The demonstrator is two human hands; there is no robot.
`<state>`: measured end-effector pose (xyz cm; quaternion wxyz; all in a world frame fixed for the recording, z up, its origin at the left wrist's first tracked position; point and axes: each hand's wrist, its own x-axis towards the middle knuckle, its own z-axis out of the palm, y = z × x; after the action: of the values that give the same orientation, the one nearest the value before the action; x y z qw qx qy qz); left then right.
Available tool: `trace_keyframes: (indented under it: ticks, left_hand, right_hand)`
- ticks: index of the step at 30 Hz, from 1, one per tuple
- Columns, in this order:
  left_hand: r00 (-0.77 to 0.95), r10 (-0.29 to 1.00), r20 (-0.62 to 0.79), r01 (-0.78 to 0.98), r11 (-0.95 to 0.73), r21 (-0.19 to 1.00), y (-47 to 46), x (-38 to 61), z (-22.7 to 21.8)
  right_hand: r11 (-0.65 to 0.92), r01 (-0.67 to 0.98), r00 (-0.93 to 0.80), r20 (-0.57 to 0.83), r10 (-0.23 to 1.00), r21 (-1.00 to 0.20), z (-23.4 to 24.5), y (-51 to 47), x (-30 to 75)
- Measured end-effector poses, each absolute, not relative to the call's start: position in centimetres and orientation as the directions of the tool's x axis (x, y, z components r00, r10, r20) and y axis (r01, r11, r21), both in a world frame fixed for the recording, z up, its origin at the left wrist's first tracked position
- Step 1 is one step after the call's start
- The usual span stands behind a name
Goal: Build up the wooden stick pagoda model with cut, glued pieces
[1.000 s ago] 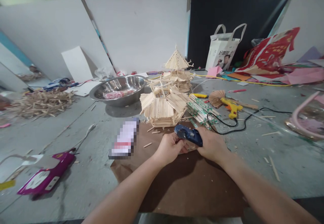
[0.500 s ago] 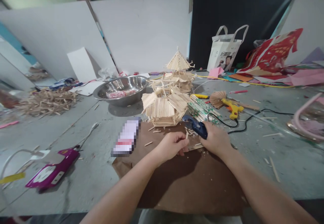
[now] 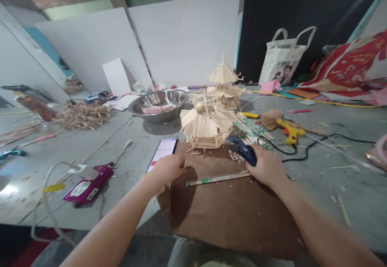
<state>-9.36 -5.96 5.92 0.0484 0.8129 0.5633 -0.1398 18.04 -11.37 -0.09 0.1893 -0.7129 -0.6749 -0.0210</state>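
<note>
My right hand (image 3: pixel 267 165) is closed around a dark blue-handled cutter (image 3: pixel 244 151), its head resting near small wood chips (image 3: pixel 236 156). From beside that hand, thin sticks with a green-printed wrapper (image 3: pixel 216 179) stretch left across the brown sheet (image 3: pixel 229 206). My left hand (image 3: pixel 169 168) has curled fingers and hovers over the sheet's left side, partly covering a phone (image 3: pixel 163 150). What it holds, if anything, is hidden. A short cut stick (image 3: pixel 187 166) lies by its fingertips. Behind both hands stands a stick-built pavilion roof (image 3: pixel 201 130).
A taller stick pavilion (image 3: pixel 223 75) stands behind, with a metal basin (image 3: pixel 159 114) to its left. Wrapped chopsticks (image 3: pixel 252 130) and a corded yellow glue gun (image 3: pixel 290 130) lie right. A purple power strip (image 3: pixel 89 184) sits left, near a pile of sticks (image 3: pixel 83 116).
My left hand has moved left, away from the cutter, toward the phone, uncovering the wrapped sticks. My right hand keeps its grip on the cutter. The view has shifted left.
</note>
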Motion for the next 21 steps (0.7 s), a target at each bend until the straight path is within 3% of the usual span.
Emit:
trace_keyframes:
  ticks: [7,13,21]
  left_hand:
    - [0.328,0.901,-0.283,0.924,-0.368,-0.103,-4.7,-9.6,6.4]
    - [0.379,0.918,-0.114,0.904,-0.394,-0.168,-3.4,-8.4,5.8]
    - [0.474,0.863,-0.172,0.827,-0.504,-0.251,-2.7,-6.9,3.4]
  right_hand:
    - [-0.015,0.975,0.084,0.307,0.948,-0.22,-0.2,-11.4,18.0]
    - [0.009,0.976,0.07,0.35,0.934,-0.218,-0.6,-11.3,18.2]
    - [0.034,0.977,0.049,0.374,0.926,-0.212,-0.6,-11.2,18.1]
